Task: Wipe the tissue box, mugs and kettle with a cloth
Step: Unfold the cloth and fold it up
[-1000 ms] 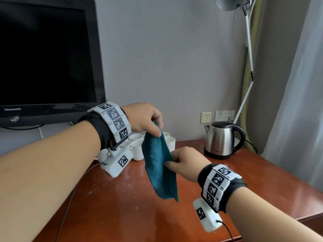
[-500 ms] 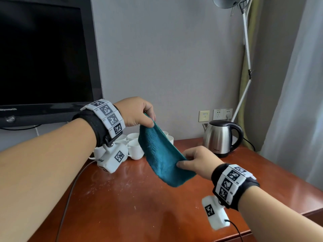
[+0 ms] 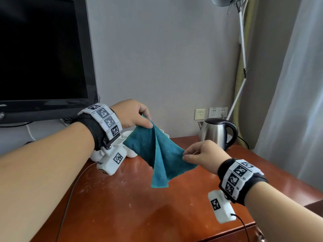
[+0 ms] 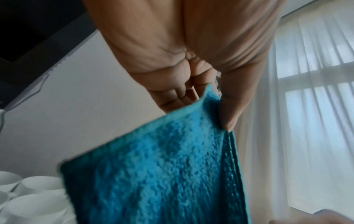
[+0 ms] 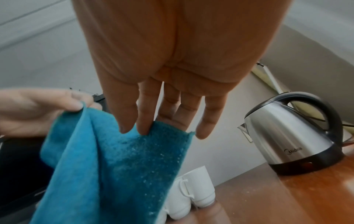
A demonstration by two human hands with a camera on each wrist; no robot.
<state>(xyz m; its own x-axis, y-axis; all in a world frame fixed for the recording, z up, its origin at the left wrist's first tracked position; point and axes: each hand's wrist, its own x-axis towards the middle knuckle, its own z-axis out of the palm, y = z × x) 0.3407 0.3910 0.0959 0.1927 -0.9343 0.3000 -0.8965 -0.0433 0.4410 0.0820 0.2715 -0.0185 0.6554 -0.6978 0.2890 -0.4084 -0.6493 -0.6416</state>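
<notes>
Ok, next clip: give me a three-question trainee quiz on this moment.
1. True or false: the cloth lies flat on the table.
2. Which hand pinches the cloth's upper corner: A the left hand, B the right hand?
3. Fill in: the kettle stands to the ___ of the mugs in the head view.

Key: 1 false, it hangs between both hands above the table. 2 A. 3 right.

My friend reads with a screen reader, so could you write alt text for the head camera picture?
Two bare hands hold a teal cloth in the air above a wooden table: the left hand pinches its top corner, the right hand a side edge. White mugs and a steel kettle stand behind, beside a dark monitor.
</notes>
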